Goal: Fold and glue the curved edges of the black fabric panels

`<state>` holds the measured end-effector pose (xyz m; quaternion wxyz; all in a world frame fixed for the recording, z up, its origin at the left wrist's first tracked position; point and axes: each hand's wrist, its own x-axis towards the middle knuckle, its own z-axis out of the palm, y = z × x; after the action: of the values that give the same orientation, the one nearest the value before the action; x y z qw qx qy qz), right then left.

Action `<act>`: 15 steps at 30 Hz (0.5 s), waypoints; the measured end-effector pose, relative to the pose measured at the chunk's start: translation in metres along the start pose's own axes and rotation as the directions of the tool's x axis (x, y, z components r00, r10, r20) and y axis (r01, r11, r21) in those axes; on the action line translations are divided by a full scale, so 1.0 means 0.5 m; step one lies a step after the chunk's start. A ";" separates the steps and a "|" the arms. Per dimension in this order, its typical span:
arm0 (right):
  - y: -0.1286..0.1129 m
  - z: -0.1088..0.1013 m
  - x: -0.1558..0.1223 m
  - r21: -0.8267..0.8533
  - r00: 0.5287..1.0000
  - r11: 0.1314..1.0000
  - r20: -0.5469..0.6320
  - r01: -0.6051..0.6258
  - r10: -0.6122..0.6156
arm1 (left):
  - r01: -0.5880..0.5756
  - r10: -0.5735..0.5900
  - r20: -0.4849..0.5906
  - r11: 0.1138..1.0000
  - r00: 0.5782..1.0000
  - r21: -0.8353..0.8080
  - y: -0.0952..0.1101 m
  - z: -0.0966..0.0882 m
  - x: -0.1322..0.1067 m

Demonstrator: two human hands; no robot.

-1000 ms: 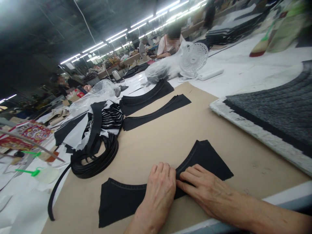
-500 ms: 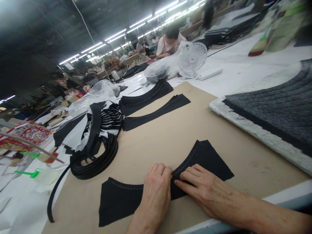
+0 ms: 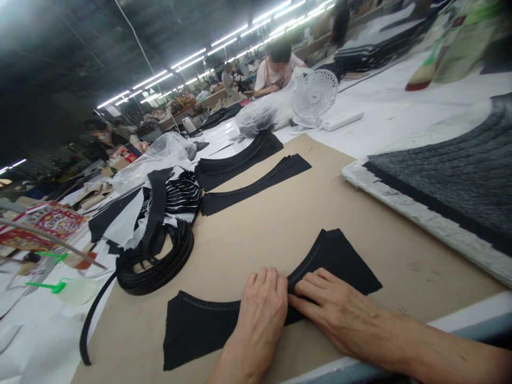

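Note:
A curved black fabric piece (image 3: 336, 258) with a stitched inner edge lies on the brown paper sheet (image 3: 280, 224) near the table's front edge. My left hand (image 3: 262, 309) lies on its middle, fingers together and curled down onto the cloth. Touching it from the right, my right hand (image 3: 336, 309) presses flat on the same piece with fingers stretched out. Neither hand lifts the cloth.
Two stacks of long curved black pieces (image 3: 252, 181) lie farther back. A coil of black strips (image 3: 156, 261) and striped scraps (image 3: 182, 194) sit left. A grey felt pad (image 3: 448, 176) is at right. Behind stand a white fan (image 3: 314, 96), plastic bags, and seated people.
Both hands stay pressed on the black piece; they slid slightly left and back again. The cloth has hardly moved.

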<state>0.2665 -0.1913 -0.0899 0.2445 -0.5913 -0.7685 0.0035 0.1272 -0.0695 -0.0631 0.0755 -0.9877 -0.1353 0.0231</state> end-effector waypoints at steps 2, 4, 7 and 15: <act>0.001 0.000 0.000 -0.002 1.000 1.000 0.014 -0.003 0.003 | 0.020 -0.020 -0.005 1.000 1.000 -0.012 -0.001 0.004 -0.002; 0.002 0.000 0.000 -0.006 0.999 1.000 0.033 -0.003 0.004 | 0.070 -0.071 -0.004 0.995 0.997 -0.069 -0.002 0.007 -0.005; 0.002 -0.002 0.000 -0.004 0.999 1.000 0.051 -0.001 0.001 | 0.151 -0.154 0.001 0.970 0.988 -0.189 -0.004 0.008 -0.009; 0.001 -0.005 -0.002 -0.008 0.998 1.000 0.060 -0.009 0.010 | 0.305 -0.343 -0.018 0.858 0.939 -0.413 -0.003 0.021 -0.014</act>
<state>0.2683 -0.1927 -0.0883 0.2190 -0.5955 -0.7727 0.0197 0.1196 -0.0684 -0.0732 -0.1212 -0.9448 -0.2977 -0.0633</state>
